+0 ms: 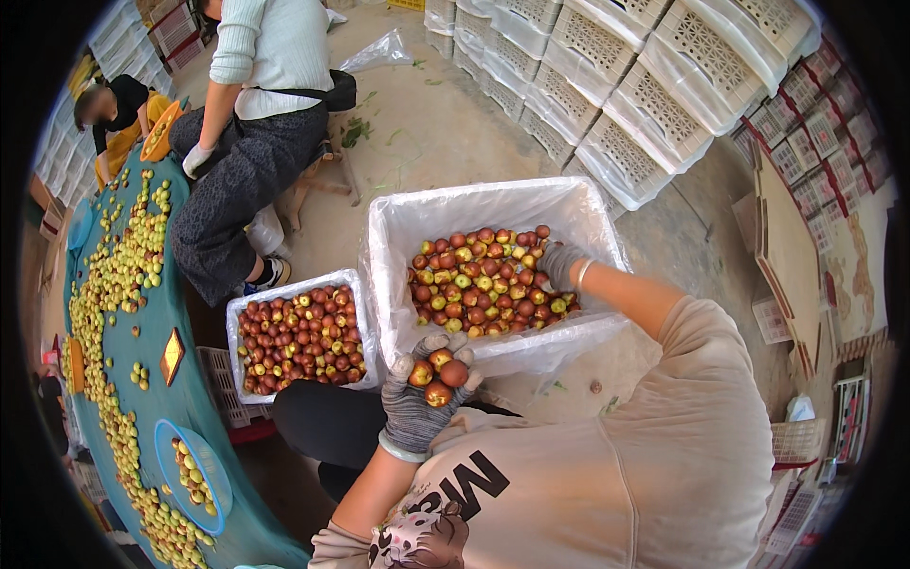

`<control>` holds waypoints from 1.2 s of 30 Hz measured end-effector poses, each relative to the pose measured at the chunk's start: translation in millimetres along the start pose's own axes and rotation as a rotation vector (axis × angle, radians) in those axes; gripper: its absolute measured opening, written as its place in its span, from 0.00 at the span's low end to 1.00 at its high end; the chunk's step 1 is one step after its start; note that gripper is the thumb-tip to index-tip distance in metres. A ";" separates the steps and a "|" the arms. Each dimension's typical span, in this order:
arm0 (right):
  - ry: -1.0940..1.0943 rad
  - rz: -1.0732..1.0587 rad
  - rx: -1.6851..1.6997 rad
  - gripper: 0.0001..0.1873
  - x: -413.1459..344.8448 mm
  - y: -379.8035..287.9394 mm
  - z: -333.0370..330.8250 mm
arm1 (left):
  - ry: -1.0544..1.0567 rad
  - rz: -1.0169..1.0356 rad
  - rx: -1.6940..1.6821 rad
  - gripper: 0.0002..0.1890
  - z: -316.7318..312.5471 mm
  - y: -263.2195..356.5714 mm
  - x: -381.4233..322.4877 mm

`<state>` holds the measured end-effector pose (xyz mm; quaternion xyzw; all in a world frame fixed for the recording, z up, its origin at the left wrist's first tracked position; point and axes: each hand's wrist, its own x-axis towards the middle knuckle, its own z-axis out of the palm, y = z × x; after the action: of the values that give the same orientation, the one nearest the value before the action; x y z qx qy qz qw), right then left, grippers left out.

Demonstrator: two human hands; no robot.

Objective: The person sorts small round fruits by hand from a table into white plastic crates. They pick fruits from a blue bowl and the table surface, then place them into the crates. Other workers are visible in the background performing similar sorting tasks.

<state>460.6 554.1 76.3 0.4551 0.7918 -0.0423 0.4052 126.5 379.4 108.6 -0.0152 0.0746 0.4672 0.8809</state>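
Observation:
My left hand [424,409], in a grey knit glove, is palm up and cups several red-brown jujubes [437,383] above the near edge of a large crate [490,195] lined with clear plastic. Loose red and yellow-green jujubes [473,284] cover the crate's bottom. My right hand [559,266], gloved too, reaches into that crate at its right side and touches the fruit there; its fingers are largely hidden. Left of the large crate stands a smaller plastic-lined crate [359,306] filled with mostly red jujubes [302,338].
A long teal-covered table [206,441] on the left carries many yellow-green jujubes [121,284] and a blue plastic basket [224,491]. A seated person [277,71] works beside it; another person [124,114] bends farther off. Stacked plastic crates [604,92] stand behind the large crate.

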 end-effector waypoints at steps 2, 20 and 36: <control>0.031 0.071 -0.068 0.30 14.4 -15.5 27.7 | 0.005 0.012 0.018 0.27 7.9 -4.0 2.6; 1.189 -0.714 0.882 0.26 -57.7 -186.2 -160.1 | -0.057 0.423 -0.144 0.31 28.2 32.0 -8.9; 1.019 -0.759 1.333 0.17 -14.1 -122.6 -185.6 | 0.279 0.802 -0.048 0.31 -45.0 105.3 -26.8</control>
<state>259.7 554.0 172.8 0.2678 0.7826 -0.4144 -0.3796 19.4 412.4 72.6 -0.0685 0.1820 0.7678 0.6104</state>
